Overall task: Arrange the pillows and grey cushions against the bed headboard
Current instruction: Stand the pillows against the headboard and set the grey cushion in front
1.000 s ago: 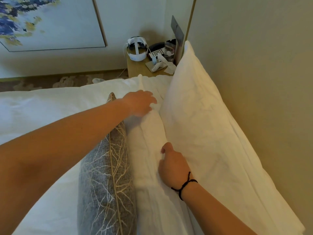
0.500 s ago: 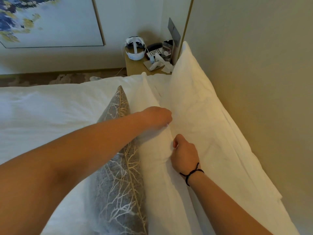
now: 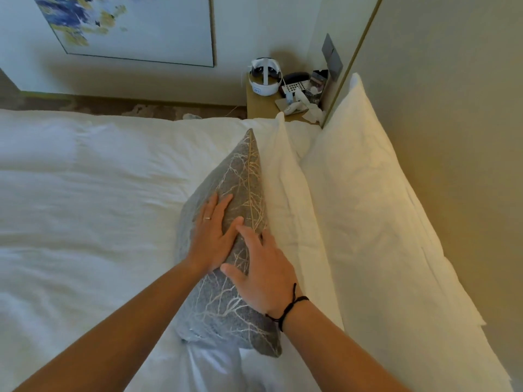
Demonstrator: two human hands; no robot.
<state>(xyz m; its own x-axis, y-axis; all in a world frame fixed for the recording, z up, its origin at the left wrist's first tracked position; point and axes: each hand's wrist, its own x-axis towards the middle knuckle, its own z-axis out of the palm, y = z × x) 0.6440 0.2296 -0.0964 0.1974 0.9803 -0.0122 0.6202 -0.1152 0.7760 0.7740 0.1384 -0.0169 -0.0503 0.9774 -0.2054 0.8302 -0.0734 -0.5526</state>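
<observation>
Both hands lie flat on the grey cushion (image 3: 226, 267), fingers spread wide, pressing rather than clasping; neither grip closes on anything. The left hand (image 3: 213, 236) rests on the cushion's outer face, a ring on 1 finger. The right hand (image 3: 263, 273) covers the upper seam just beside it, a black cord bracelet (image 3: 285, 306) at the wrist, and its index fingertip lies close to the left hand's thumb.

The cushion stands on edge, its far corner pointing away from the hands and its near corner past the right wrist. Its right face touches the front white pillow (image 3: 291, 199), which stands on edge too. Right of that, across a narrow crease, the back white pillow (image 3: 368, 210) leans on the beige headboard (image 3: 452, 137), its top edge touching the panel.

Left of the grip the white duvet (image 3: 85, 207) spreads broad and unoccupied to the bed's far edge. Beyond the cushion's far tip stands a bedside table (image 3: 260, 106) carrying a white headset (image 3: 264, 77), a telephone (image 3: 295, 83) and small items.
</observation>
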